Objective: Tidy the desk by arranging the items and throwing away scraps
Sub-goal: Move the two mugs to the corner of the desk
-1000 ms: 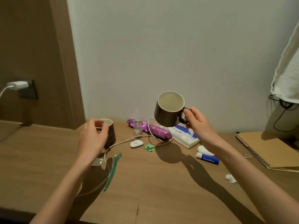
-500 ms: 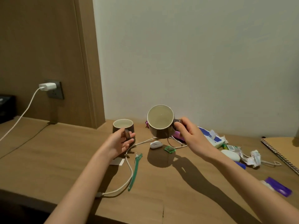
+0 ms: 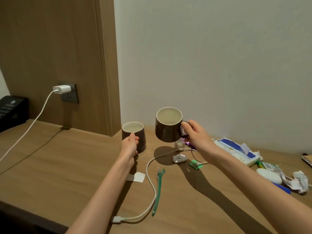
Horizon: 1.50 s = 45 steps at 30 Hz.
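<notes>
My right hand (image 3: 195,135) grips the handle of a dark brown mug (image 3: 168,125) and holds it in the air above the desk, tilted so its pale inside faces me. A second, smaller brown mug (image 3: 134,134) stands on the wooden desk (image 3: 59,166) near the wall corner; my left hand (image 3: 129,146) grips it at its near side, hiding the handle. Both mugs look empty.
A white cable (image 3: 152,183), a green clip (image 3: 158,191), a white paper scrap (image 3: 137,176) and a small white device (image 3: 179,158) lie on the desk below the mugs. Tissue pack (image 3: 236,152), crumpled paper (image 3: 298,182) and tubes sit right. A charger (image 3: 61,89) and black phone (image 3: 11,108) are left.
My view has swung left, bringing the wall socket and phone into sight. My right hand has carried the lifted mug left, closer to the small mug. My left hand has closed round the small mug.
</notes>
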Each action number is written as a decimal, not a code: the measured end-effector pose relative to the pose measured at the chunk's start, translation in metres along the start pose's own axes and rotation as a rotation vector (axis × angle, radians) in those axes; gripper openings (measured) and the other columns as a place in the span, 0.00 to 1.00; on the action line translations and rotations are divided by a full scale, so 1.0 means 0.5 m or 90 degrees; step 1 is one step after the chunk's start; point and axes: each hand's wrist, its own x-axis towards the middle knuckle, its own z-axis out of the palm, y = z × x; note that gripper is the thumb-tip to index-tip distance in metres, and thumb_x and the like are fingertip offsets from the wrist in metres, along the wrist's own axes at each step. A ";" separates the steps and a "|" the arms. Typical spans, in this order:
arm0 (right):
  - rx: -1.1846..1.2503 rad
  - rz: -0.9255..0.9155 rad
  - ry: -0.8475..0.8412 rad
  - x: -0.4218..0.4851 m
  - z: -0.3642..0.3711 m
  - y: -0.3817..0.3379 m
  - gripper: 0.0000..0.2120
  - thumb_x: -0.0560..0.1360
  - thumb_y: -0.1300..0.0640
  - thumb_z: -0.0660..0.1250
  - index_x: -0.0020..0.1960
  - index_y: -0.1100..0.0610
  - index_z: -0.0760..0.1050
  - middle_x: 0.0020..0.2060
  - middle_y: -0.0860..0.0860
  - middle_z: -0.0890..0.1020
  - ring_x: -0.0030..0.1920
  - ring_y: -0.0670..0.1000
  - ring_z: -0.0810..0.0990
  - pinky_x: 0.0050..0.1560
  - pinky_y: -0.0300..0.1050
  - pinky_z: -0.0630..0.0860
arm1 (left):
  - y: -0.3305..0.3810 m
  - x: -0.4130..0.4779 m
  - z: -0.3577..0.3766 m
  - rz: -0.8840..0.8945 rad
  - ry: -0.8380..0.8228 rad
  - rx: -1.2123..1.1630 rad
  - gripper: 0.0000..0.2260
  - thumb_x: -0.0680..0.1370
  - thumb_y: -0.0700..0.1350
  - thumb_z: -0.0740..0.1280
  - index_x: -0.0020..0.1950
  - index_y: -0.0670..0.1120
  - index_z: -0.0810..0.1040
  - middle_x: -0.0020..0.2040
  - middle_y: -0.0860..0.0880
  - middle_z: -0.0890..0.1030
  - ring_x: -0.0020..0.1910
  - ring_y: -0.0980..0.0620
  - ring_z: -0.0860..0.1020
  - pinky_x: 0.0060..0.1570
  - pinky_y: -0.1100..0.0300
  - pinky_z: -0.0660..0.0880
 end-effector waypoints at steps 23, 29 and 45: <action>0.116 0.196 -0.086 0.259 0.234 0.081 0.09 0.82 0.55 0.54 0.48 0.60 0.68 0.33 0.51 0.66 0.34 0.48 0.66 0.35 0.40 0.66 | -0.039 0.054 -0.037 0.201 0.253 0.069 0.17 0.82 0.53 0.54 0.42 0.47 0.77 0.35 0.53 0.76 0.38 0.52 0.74 0.47 0.51 0.75; 0.141 0.202 -0.093 0.276 0.262 0.093 0.09 0.82 0.55 0.54 0.52 0.60 0.69 0.36 0.51 0.69 0.38 0.47 0.68 0.36 0.38 0.68 | -0.047 0.062 -0.036 0.205 0.258 0.083 0.17 0.82 0.52 0.53 0.43 0.46 0.77 0.35 0.53 0.76 0.36 0.55 0.73 0.42 0.57 0.67; 0.163 0.234 -0.108 0.321 0.328 0.113 0.10 0.82 0.54 0.53 0.52 0.59 0.70 0.34 0.50 0.69 0.36 0.48 0.68 0.35 0.38 0.69 | -0.043 0.068 -0.048 0.199 0.234 0.085 0.18 0.81 0.53 0.54 0.35 0.51 0.75 0.35 0.54 0.78 0.37 0.57 0.74 0.39 0.58 0.69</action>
